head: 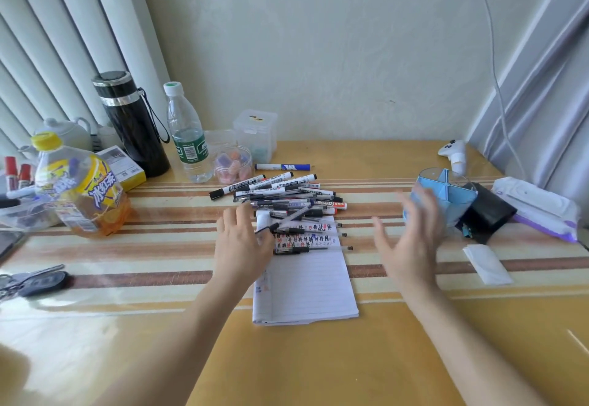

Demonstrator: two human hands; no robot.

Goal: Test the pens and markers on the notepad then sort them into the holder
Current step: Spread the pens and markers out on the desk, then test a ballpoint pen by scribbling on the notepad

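On the yellow worktop (159,278), pens and markers (280,195) lie heaped across the notepad's (306,281) far end, with the blue holder (452,188) to their right. The left hand (243,243) beside the heap and the blurred right hand (411,239) by the holder are both spread and empty. A hasty sweep could topple the holder.

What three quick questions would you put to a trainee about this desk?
1. True or false: the pens and markers already stand in the holder.
2. Where is the holder, seen from the notepad? A) on the person's left B) on the person's right C) on top of it.
3. Which hand is nearest the pile?
Key: 1 false, they lie piled on the notepad's far end. 2 B. 3 the left hand; the right hand is by the holder.
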